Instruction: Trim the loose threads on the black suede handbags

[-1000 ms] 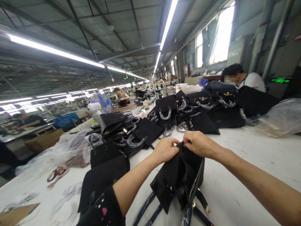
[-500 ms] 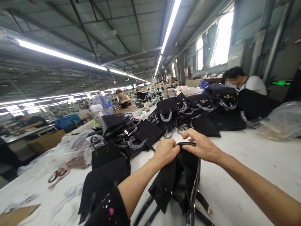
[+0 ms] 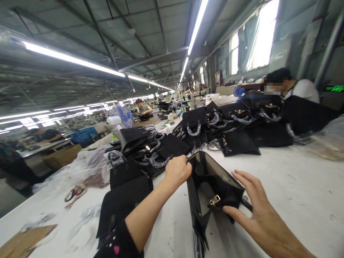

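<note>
A black bag [image 3: 196, 200] with a pale lining stands open on the white table in front of me. My left hand [image 3: 178, 170] is closed on the far left corner of its rim. At the bag's right side, my right hand [image 3: 251, 204] has its fingers and thumb spread, with the thumb near a gold clasp [image 3: 215, 200] inside the opening. Whether its fingertips touch the bag is hard to tell. Dark handles hang at the bag's near end, partly cut off by the frame.
Black bags with plastic-wrapped handles [image 3: 195, 118] are piled across the back of the white table [image 3: 292, 200]. Clear plastic [image 3: 72, 168], scissors [image 3: 71, 193] and cardboard [image 3: 29, 240] lie left. A person [image 3: 303, 89] sits beyond the pile at right; a blue fan [image 3: 125, 116] stands behind.
The bag's mouth has opened wide and now faces me. My right hand has let go of the far rim and moved nearer and right, fingers spreading. My left hand has shifted slightly left.
</note>
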`<state>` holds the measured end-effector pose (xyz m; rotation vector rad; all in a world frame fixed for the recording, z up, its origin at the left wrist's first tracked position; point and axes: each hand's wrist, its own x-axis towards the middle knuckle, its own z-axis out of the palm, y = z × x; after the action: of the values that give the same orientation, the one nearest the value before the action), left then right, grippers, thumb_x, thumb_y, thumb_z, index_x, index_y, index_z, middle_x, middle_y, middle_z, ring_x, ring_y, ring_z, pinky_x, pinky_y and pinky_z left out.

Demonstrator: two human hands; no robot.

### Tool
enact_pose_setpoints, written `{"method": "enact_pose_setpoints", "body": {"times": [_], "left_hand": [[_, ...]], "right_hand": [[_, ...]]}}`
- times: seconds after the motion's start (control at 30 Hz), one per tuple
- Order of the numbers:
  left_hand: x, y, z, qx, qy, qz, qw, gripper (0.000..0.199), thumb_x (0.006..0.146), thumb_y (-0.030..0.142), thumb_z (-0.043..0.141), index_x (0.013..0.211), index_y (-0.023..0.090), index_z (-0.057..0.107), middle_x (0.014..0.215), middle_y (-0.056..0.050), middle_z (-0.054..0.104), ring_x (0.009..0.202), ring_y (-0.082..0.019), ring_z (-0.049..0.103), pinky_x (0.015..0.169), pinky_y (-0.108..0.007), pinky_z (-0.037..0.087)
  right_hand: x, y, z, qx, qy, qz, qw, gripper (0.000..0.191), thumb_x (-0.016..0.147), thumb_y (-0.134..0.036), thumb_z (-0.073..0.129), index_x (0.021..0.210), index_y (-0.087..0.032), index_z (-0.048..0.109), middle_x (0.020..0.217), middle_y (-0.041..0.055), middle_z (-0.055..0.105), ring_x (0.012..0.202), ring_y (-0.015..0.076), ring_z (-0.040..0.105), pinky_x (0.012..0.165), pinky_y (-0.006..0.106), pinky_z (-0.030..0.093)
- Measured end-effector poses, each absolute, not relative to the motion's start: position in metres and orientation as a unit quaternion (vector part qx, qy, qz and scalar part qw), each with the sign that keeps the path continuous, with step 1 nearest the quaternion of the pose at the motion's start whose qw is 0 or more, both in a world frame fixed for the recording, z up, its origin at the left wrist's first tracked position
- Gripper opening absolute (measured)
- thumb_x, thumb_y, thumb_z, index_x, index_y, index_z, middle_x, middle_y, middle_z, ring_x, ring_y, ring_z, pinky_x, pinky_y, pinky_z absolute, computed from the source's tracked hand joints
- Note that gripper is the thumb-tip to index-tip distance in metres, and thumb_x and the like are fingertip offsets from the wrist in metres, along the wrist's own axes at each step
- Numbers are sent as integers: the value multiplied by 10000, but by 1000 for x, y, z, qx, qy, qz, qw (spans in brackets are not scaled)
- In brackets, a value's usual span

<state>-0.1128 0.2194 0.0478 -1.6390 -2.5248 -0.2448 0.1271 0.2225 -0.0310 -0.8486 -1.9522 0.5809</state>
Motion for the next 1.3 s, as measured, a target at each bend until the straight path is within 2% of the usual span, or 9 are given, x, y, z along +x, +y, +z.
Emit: {"method": "enact_pose_setpoints", "body": {"times": [0.1,0.17,0.23,0.33,0.5,0.7,0.9,1.07,1.3], "left_hand": [[-102,218,62,-607,-781,-51,141,317,718,189,557,1033,156,552,1073,-125,586,955,-272,559,771,-355,456],[-92,217,71,-710,-686,-36,152,402,646,112,580,1042,169,546,1158,-108,526,1042,-263,489,818,-346,441],[-85,219,76,-813,-572,-17,104,382,635,118,607,1010,189,574,1135,-82,522,1042,-249,457,831,-336,428],[-83,230,75,-871,-488,7,46,294,660,259,702,941,202,634,1043,-65,540,1005,-253,448,808,-354,408],[-102,252,63,-861,-507,-20,33,130,758,354,724,760,224,715,909,-32,561,939,-213,447,783,-326,374],[-119,265,50,-849,-516,-112,23,172,797,363,701,764,200,742,933,-43,546,937,-184,440,875,-301,385],[-125,284,50,-808,-574,-135,-14,98,782,280,701,763,195,746,1318,-36,486,1224,-259,365,1066,-364,307],[-125,295,53,-795,-590,-125,-62,188,848,222,584,755,164,737,1082,-42,640,1047,-169,557,922,-229,426],[-125,289,43,-756,-633,-165,-3,222,863,359,570,858,194,718,922,-32,638,875,-175,589,799,-256,448]], "right_hand": [[129,230,-44,-371,-780,255,435,628,808,-478,569,1362,-291,342,1395,80,362,1276,303,392,1072,492,381],[130,235,-46,-372,-776,297,414,600,812,-476,575,1341,-295,357,1378,70,383,1236,278,441,1020,450,444],[131,240,-45,-366,-769,324,411,551,826,-485,563,1312,-293,388,1355,64,410,1205,260,471,981,414,472],[131,242,-39,-371,-758,325,427,514,832,-513,545,1276,-283,428,1329,67,439,1168,264,504,982,419,453],[129,245,-26,-394,-764,342,380,456,794,-491,581,1192,-293,481,1229,31,549,1118,259,539,941,390,454],[124,269,-21,-383,-764,375,360,324,841,-444,520,1099,-252,553,1056,25,654,968,236,599,852,350,459],[117,295,-19,-342,-768,410,354,303,826,-412,559,1066,-231,595,984,10,676,913,214,609,855,340,445],[122,321,-26,-360,-740,444,355,359,790,-442,601,1052,-198,611,902,24,685,822,218,620,770,346,474],[126,349,-36,-340,-733,458,370,379,746,-441,661,1021,-181,639,909,38,692,840,226,618,793,361,477]]}}
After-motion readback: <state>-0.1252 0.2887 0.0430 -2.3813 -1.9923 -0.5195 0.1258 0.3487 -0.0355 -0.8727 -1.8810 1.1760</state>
